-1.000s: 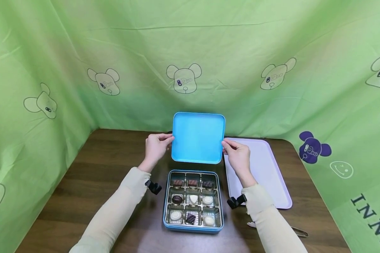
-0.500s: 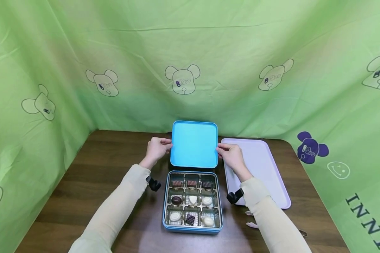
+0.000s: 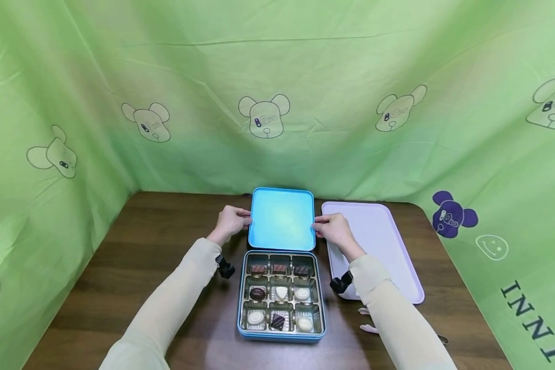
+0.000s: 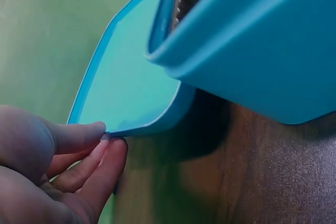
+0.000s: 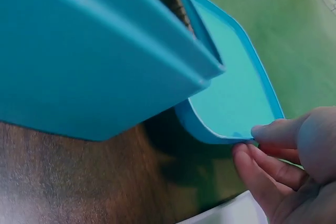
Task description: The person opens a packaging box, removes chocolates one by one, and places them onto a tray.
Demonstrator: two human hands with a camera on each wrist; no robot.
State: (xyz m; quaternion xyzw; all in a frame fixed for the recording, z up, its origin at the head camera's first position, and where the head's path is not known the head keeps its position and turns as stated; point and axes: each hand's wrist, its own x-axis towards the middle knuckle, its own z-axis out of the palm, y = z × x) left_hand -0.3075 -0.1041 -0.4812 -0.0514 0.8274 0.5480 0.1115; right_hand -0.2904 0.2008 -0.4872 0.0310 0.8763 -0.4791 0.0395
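A blue lid point(image 3: 282, 218), its inner side facing up, is pinched at both side edges just behind the blue chocolate tin point(image 3: 281, 336). My left hand point(image 3: 231, 223) grips the lid's left edge between thumb and fingers; in the left wrist view the thumb point(image 4: 79, 137) lies on the rim. On the opposite edge, my right hand point(image 3: 335, 231) pinches the rim the same way, its thumb point(image 5: 278, 132) on the inside. The open tin holds several chocolates in a silver divided insert, among them a dark oval chocolate point(image 3: 257, 294) and a white round chocolate point(image 3: 256, 317).
A lilac tray point(image 3: 384, 246) lies to the right of the tin, partly under my right forearm. Tongs point(image 3: 369, 328) with pale tips lie in front of it, mostly hidden by the sleeve. A green printed curtain point(image 3: 277, 61) hangs behind the wooden table point(image 3: 166, 246).
Both hands have lowered the lid behind the tin, and it has tipped back from a steeper tilt. The tin and tray stay in place; more of the tong tips shows.
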